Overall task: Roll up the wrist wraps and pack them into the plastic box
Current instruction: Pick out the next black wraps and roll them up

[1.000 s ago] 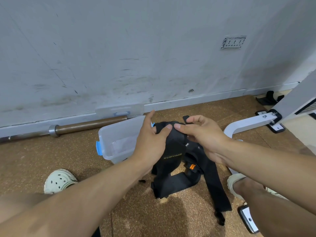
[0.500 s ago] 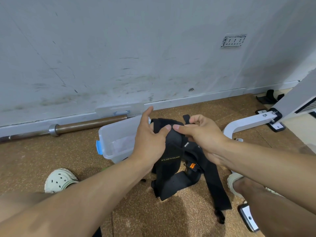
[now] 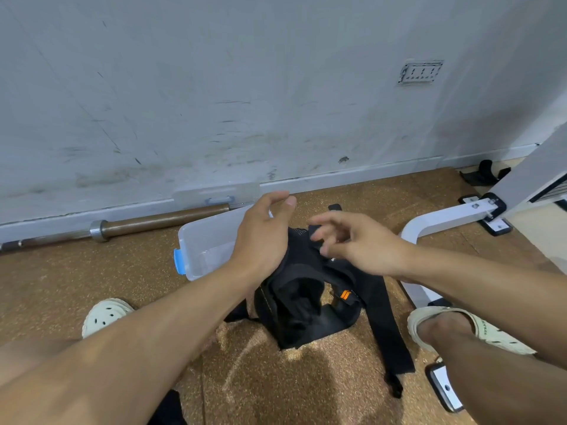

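A tangle of black wrist wraps (image 3: 302, 291) with an orange tag hangs from under my left hand (image 3: 262, 240) down to the cork floor. One long strap (image 3: 389, 326) trails off to the right. My left hand's thumb is raised, and its fingers are hidden behind the palm where the wraps' top is tucked. My right hand (image 3: 362, 243) hovers just above the wraps, blurred, fingers spread and holding nothing. The clear plastic box (image 3: 199, 240) with a blue latch stands open on the floor, just left of and behind my left hand.
The box's clear lid (image 3: 214, 194) leans on the wall above a barbell (image 3: 153, 222). A white bench frame (image 3: 445, 219) stands at the right. A phone (image 3: 445, 388) lies by my right foot (image 3: 460, 329). My left shoe (image 3: 104, 314) is at lower left.
My right hand has let go of the wraps' top and opened its fingers. My left thumb has lifted off the fabric. The wrap bundle has sagged lower.
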Demonstrator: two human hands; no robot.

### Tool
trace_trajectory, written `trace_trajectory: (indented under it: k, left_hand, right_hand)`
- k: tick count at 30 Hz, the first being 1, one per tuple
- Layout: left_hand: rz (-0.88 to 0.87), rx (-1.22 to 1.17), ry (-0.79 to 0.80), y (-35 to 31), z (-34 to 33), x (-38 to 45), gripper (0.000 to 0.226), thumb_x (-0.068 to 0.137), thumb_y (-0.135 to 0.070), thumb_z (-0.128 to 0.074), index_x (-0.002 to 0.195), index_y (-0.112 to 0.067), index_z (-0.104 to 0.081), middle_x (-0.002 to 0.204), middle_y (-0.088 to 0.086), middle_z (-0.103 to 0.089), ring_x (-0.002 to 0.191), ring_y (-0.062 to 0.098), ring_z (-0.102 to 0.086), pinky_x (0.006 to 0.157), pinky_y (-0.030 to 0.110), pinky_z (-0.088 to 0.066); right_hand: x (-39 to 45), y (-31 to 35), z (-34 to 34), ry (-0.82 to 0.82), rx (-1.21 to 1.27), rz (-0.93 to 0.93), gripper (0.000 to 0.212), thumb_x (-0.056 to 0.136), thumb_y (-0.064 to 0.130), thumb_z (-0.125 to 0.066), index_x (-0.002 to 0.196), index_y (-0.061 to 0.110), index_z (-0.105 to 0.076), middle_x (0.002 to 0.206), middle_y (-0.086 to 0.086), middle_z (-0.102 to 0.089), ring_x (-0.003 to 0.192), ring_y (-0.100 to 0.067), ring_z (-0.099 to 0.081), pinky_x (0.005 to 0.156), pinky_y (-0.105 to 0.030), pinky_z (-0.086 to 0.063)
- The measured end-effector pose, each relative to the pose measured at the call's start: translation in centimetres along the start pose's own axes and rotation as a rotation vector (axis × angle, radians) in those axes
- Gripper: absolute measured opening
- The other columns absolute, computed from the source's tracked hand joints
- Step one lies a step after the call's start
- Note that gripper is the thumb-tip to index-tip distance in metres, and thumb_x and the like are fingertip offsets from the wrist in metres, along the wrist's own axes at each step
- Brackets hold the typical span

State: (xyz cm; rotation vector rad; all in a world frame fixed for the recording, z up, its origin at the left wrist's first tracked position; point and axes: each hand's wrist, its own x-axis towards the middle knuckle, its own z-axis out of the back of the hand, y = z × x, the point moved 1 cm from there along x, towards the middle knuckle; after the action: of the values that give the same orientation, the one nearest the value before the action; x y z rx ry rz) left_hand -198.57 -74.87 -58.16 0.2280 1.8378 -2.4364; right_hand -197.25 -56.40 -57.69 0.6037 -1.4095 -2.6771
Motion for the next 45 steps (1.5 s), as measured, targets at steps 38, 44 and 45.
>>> trace_trajectory:
  k: [38,44,45]
  left_hand:
    - [-0.129,-0.159,0.226,1.1,-1.1,-0.9,0.031,0.086,-0.028,-0.08,0.116,-0.027,-0.072,0.106,-0.01,-0.077,0.098,0.002,-0.071,0.085,0.014,-0.053]
    - [-0.174,-0.169,0.197,1.0,-1.0,-0.5,0.022,0.088,-0.021,-0.079,0.108,-0.027,-0.072,0.101,-0.011,-0.078,0.096,0.005,-0.072,0.084,0.017,-0.054]
    - [-0.188,-0.163,0.189,1.0,-1.0,-0.4,0.021,0.088,-0.021,-0.079,0.107,-0.028,-0.073,0.1,-0.012,-0.078,0.097,0.005,-0.072,0.086,0.018,-0.054]
  right_hand:
    - [0.1,-0.2,2.4,0.33,0.559,-0.027,0.018,0.082,0.01,-0.071,0.1,0.011,-0.074,0.096,-0.003,-0.076,0.091,-0.016,-0.074,0.075,-0.022,-0.059]
    - [-0.1,1.3,3.0,0.303,0.537,-0.09,0.023,0.075,0.02,-0.077,0.095,0.009,-0.081,0.107,-0.013,-0.078,0.101,-0.024,-0.076,0.08,-0.025,-0.063]
    - [-0.2,1.5,3.0,0.304,0.56,-0.103,0.022,0.077,0.018,-0.076,0.096,0.008,-0.081,0.109,-0.013,-0.077,0.102,-0.025,-0.076,0.082,-0.026,-0.063]
